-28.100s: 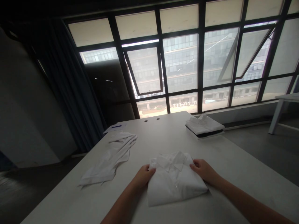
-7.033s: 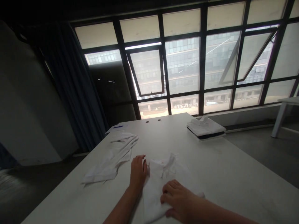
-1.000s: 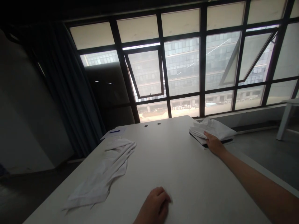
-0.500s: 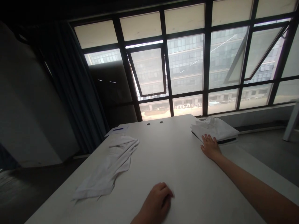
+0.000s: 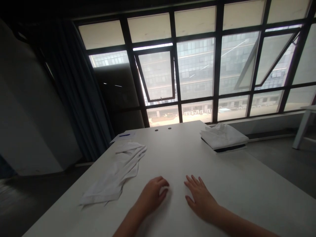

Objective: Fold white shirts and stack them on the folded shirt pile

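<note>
Over the near middle of the white table [image 5: 170,154] are both my hands, side by side and apart. My left hand [image 5: 154,194] has its fingers curved, thumb apart from them, and holds nothing. With fingers spread, my right hand [image 5: 199,197] is also bare of any object. To the left of my left hand lies a crumpled white garment [image 5: 116,177], stretched lengthwise along the table. A stack of folded clothes [image 5: 223,138], white on top with a dark layer below, sits at the far right edge, beyond my right hand.
Papers with a blue pen [image 5: 124,135] lie at the far left corner. Two round cable holes [image 5: 156,130] are near the table's far edge. Behind are tilted-out windows [image 5: 156,75] and a dark blue curtain [image 5: 81,92]. Another white table [image 5: 302,128] stands at right.
My right hand has left the folded stack and moved back toward the table's near middle. My left hand has shifted forward and slightly left, its fingers loosening. The garments stay in place.
</note>
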`<state>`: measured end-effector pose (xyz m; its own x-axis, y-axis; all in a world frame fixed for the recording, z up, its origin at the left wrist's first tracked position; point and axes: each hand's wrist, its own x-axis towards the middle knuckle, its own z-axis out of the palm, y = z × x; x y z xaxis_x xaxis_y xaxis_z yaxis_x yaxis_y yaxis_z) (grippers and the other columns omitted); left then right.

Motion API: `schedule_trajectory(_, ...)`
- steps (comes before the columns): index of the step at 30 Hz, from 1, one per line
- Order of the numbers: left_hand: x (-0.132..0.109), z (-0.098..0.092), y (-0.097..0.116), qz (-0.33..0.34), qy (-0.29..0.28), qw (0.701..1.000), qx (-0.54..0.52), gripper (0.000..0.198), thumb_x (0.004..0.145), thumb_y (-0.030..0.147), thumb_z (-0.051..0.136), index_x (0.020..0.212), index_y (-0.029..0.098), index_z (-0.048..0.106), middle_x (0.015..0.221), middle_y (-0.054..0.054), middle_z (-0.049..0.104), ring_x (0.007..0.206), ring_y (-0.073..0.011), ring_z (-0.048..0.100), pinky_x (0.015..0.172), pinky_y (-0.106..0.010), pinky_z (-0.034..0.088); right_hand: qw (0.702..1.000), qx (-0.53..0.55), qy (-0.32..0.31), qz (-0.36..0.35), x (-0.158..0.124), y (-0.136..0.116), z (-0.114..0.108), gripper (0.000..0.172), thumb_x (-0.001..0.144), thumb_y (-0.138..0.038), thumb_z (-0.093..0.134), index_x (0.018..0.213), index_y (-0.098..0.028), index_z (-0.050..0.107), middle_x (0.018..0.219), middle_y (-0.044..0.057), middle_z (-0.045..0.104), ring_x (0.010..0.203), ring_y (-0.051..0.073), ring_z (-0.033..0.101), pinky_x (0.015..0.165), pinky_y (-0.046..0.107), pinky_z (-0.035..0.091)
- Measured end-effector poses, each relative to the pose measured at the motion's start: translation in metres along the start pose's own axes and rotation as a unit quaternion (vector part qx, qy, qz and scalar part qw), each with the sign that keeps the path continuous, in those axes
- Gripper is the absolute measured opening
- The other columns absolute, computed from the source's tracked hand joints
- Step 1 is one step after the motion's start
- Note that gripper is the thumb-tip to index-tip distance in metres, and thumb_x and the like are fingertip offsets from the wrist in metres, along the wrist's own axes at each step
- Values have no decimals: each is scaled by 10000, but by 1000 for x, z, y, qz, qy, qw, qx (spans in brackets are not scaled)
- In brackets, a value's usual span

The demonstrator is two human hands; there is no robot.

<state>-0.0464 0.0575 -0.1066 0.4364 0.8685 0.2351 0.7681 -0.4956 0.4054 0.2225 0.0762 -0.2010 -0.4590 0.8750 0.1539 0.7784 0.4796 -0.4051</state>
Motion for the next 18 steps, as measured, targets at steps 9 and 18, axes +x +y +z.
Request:
schedule_trajectory(9,-46,-39,-157,-372,179,867,281,604,957,453,459,1435,84,448,1439,-229,503,1303,-366,485,1016,-477,411,1000,9,-1,-5,-1,-5,-17,516,920,-438,494,1375,-213,586,1576,105,421,1490,322,285,1234,543,81)
schedule_trajectory(18,-48,-8,-170,-397,48,882,250,474,1030,362,279,1419,311,544,1555,-67,456,1386,-410,410,1066,-665,282,1000,-1,-3,-7,-1,-6,-17,534,926,-444,478,1399,-212,562,1572,99,427,1489,316,291,1234,549,87)
